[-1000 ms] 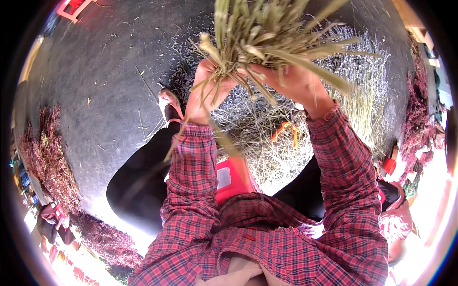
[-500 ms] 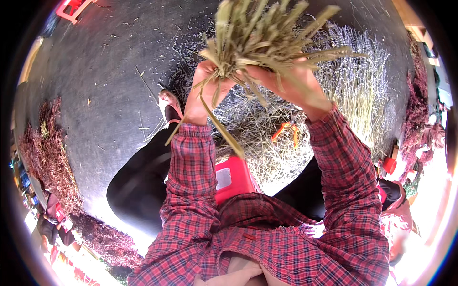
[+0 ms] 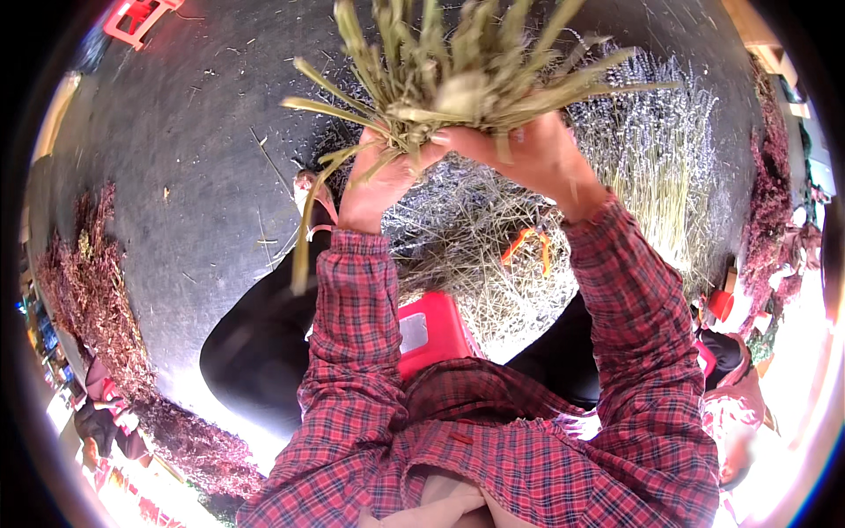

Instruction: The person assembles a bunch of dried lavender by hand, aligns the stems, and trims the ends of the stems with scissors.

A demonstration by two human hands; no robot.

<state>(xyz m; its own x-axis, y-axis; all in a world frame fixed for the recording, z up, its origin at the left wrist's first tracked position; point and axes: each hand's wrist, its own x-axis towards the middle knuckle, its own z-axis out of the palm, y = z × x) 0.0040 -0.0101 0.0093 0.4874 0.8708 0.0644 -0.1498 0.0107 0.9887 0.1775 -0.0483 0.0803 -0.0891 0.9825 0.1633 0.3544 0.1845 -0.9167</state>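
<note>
Both hands hold up a bunch of dried stems (image 3: 458, 79), greenish-yellow and splayed, with the cut ends toward me; the far end of the bunch runs out of view at the top. My left hand (image 3: 384, 176) wraps round its left side and my right hand (image 3: 537, 163) grips its right side, thumbs near each other in the middle. Some fingers are hidden behind the stems. A few long flat stems hang loose over my left wrist. Below the hands, orange-handled pruning shears (image 3: 526, 246) lie on a heap of loose straw-like stems (image 3: 475, 264).
Lavender (image 3: 660, 132) lies in a pile at the right. A red box (image 3: 431, 330) stands between my bent legs. Dark red dried plants (image 3: 92, 299) line the left side, more (image 3: 767, 194) the right. A red stool (image 3: 141, 18) is at far left. Other people sit behind on both sides.
The bunch has shifted slightly left and turned in my hands, its loose stems now spreading further left. My right hand has moved a little left with it.
</note>
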